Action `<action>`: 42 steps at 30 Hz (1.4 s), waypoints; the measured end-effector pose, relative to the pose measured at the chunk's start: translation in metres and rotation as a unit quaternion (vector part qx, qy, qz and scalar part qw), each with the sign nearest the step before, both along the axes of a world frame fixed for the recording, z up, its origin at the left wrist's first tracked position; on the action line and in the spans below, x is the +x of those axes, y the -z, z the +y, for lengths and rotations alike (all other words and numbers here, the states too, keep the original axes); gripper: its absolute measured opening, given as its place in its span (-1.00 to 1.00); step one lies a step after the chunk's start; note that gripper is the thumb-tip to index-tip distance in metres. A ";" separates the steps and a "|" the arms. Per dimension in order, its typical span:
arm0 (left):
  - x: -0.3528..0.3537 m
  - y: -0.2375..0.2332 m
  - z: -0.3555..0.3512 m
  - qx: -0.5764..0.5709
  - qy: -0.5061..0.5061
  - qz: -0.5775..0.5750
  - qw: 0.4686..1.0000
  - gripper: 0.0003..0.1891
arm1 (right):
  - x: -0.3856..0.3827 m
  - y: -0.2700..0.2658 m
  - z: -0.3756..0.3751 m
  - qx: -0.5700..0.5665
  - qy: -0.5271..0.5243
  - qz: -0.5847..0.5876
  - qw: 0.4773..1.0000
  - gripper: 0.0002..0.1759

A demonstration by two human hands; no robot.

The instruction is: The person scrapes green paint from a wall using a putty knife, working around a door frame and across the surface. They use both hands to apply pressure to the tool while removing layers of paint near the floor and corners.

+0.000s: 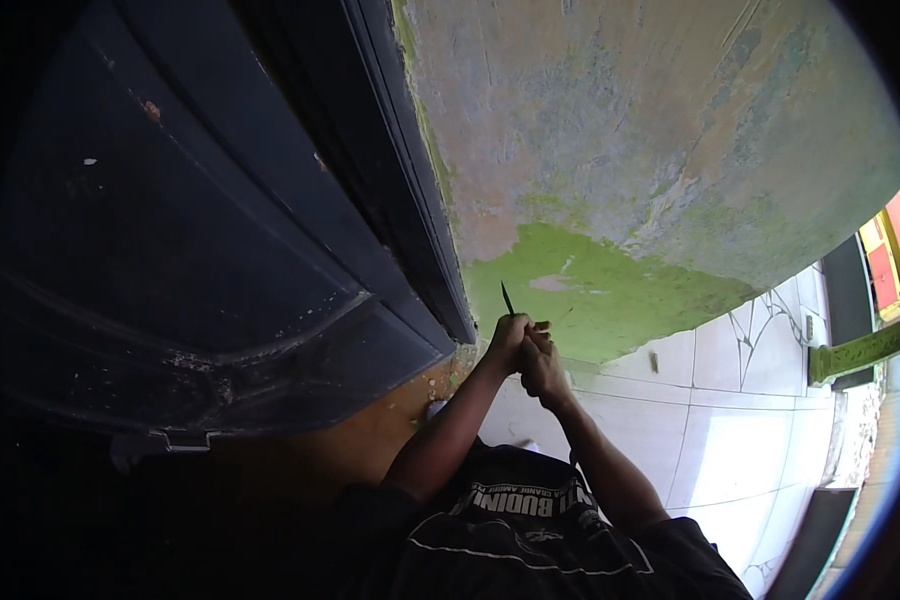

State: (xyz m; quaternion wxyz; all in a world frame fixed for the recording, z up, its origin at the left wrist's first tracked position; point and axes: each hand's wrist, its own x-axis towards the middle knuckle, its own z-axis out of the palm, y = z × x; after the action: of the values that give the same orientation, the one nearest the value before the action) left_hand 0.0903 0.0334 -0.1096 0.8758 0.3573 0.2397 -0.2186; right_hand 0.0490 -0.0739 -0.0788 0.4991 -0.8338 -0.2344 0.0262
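Observation:
Both my hands are together in front of the lower wall. My left hand (510, 340) is closed around a thin dark pointed tool (507, 297), whose tip points up toward the wall. Pressed against it on the right is my right hand (543, 368), its fingers partly bent around the same grip; the handle is hidden by the hands. Behind them the wall (610, 120) is mottled grey and beige above, with a patch of green paint (610, 290) low down. Whether the tip touches the wall cannot be made out.
A dark panelled door (190, 230) and its frame (395, 140) stand at the left. Small debris lies on the brown floor (395, 405) by the door's foot. White tiles (620, 420) cover the floor at right, with a green post (860, 352) beyond.

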 end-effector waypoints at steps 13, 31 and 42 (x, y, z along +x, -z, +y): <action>0.071 -0.001 -0.002 0.032 -0.116 0.005 0.993 -0.86 | 0.100 -0.032 0.004 -0.059 0.074 0.249 0.964 -0.56; 0.073 0.027 0.041 0.174 -0.015 -0.033 0.984 -0.79 | 0.091 -0.007 0.040 -0.041 0.091 0.192 0.976 -0.50; 0.033 0.003 0.069 0.149 0.141 -0.046 0.978 -0.86 | 0.003 0.022 0.091 0.161 0.250 0.181 0.937 -0.50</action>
State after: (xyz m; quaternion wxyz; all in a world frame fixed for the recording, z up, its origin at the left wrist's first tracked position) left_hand 0.1236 0.1026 -0.1131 0.7830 0.5240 0.1759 -0.2852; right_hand 0.0517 0.0173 -0.1004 0.6510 -0.7552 0.0752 0.0128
